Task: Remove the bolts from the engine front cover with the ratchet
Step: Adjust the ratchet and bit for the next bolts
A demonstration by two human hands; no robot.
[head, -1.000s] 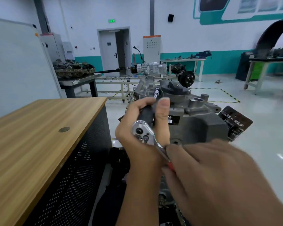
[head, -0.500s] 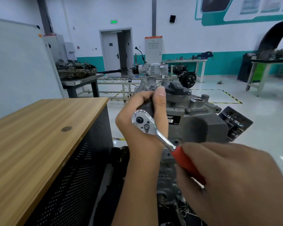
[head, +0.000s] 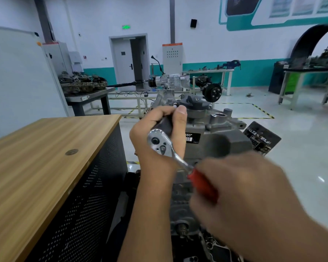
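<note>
Ratchet sits at the centre of the view, its round chrome head facing the camera and its polished shank running down toward 4 o'clock into a red handle. Left hand is wrapped around the dark cylindrical extension just behind the ratchet head, thumb lying up along it toward 12 o'clock. Right hand, blurred, is closed around the red handle at 4 o'clock from the head. Directly behind both hands stands the engine, dull grey cast metal with rounded bosses, a black ribbed filler cap on top and a black label with white print beside the left thumb. Which bolt the tool meets is hidden by the left hand. At 9 o'clock a table with a smooth wood-grain top and black perforated side panel ends close beside the left forearm; from 2 to 4 o'clock lies glossy pale floor, open out to distant workbenches
</note>
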